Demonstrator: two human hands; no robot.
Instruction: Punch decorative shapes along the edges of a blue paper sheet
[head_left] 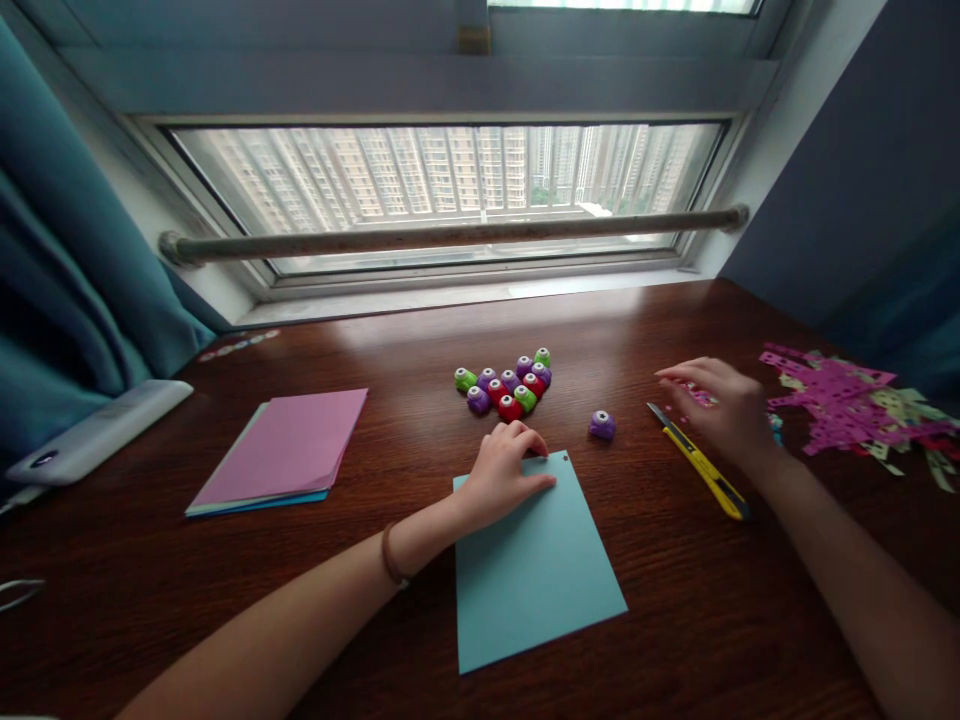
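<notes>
blue sheet: light blue paper sheet [536,575], flat on the counter [420,340] at lower centre of the frame, slightly skewed, matte, one small punched hole near its top right corner.
left hand: my left hand [504,478] rests on the sheet's top left corner, palm down, fingers [534,441] curled loosely, pressing the paper, gripping nothing.
right hand: my right hand [721,408] at right of centre, low over the counter, fingers spread and a bit blurred, nothing gripped that I can see; fingertips near small pink scraps [699,396].
knife: yellow utility knife [699,463], lying diagonal just left of and under my right hand, blade tip toward the upper left; plastic body.
lone punch: single purple punch [602,425] between the sheet's top right corner and the knife, apart from both.
punch cluster: small craft punches [508,385], green, purple, red, packed together at centre just above my left hand; rounded plastic with white tops.
paper stack: pink sheet on top of blue ones [283,452], left of centre, edges fanned.
offcuts: heap of punched pink, green and white paper strips [851,405], far right, beyond my right hand.
white device: smooth white oblong object [97,430] at far left, by the teal curtain [67,260].
counter surface: dark red-brown wood grain, glossy, reflecting the window [450,190].
obstruction: my left hand covers the sheet's top left corner; rest of it is in clear view.
</notes>
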